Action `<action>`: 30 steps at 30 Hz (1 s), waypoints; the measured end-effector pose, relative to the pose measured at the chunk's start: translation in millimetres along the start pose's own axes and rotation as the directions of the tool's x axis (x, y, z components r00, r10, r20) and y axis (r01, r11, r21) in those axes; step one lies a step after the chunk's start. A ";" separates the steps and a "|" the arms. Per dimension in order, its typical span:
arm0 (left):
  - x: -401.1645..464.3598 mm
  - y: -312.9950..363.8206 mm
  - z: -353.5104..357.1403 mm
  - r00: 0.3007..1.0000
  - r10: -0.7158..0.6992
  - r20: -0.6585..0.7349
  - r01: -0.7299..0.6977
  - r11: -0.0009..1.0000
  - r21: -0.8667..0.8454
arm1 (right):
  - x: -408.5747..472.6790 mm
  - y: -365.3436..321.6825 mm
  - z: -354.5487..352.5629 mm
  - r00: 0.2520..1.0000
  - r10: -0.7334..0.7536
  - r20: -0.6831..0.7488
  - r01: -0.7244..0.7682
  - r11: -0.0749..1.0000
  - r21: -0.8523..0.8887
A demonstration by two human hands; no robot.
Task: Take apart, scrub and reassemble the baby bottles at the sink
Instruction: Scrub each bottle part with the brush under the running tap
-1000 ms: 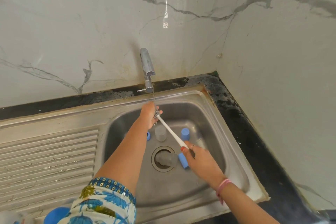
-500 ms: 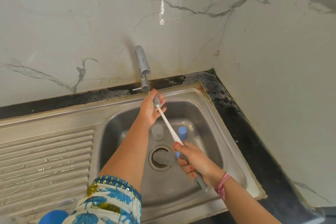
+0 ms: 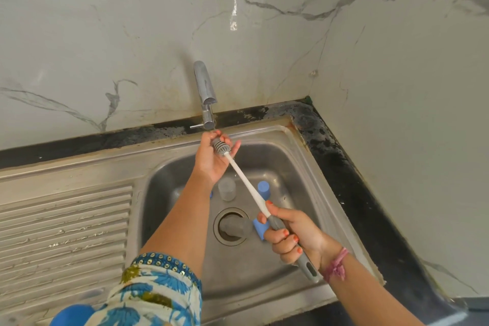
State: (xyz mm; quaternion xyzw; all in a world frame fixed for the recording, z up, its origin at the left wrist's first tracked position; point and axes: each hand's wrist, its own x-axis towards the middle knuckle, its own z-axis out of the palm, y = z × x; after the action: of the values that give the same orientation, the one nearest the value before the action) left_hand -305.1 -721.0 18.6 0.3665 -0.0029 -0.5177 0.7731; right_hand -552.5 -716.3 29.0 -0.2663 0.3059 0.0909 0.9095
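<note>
Here, right hand (image 3: 293, 235) clamped on bottle brush (image 3: 247, 185) handle, left hand (image 3: 211, 159) cupped round its bristle head under the tap (image 3: 205, 95)

Clear bottle (image 3: 226, 188) upright in basin, blue caps (image 3: 263, 189) beside it.

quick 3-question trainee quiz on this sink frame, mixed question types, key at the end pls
1. True or false: the right hand grips the grey handle end of the bottle brush.
2. Where is the brush head? A) down in the drain B) in the left hand just below the tap C) lying on the drainboard
3. Fill in: the blue cap stands in the sink basin to the ___ of the clear bottle part.

Key: 1 true; 2 B; 3 right
</note>
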 end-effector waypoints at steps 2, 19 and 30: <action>-2.1 -1.0 3.1 0.998 -0.011 -0.063 0.014 0.999 0.038 | 2.6 2.9 1.7 0.995 -0.050 -0.083 0.046 0.997 -0.054; -7.7 3.4 -0.1 0.998 0.004 -0.066 -0.006 1.000 -0.026 | -5.0 7.7 -1.4 0.999 -0.016 -0.052 0.018 0.999 0.044; 8.0 4.2 16.6 0.937 0.100 -0.334 0.081 0.869 0.487 | 11.9 18.2 8.0 0.750 -0.523 -0.404 0.067 0.669 -0.740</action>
State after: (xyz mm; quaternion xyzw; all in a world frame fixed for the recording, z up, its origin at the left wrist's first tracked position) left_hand -304.4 -735.9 30.2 0.6374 -0.0001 -0.4226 0.6444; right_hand -545.0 -696.6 19.4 -0.6451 0.4646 -0.0475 0.6047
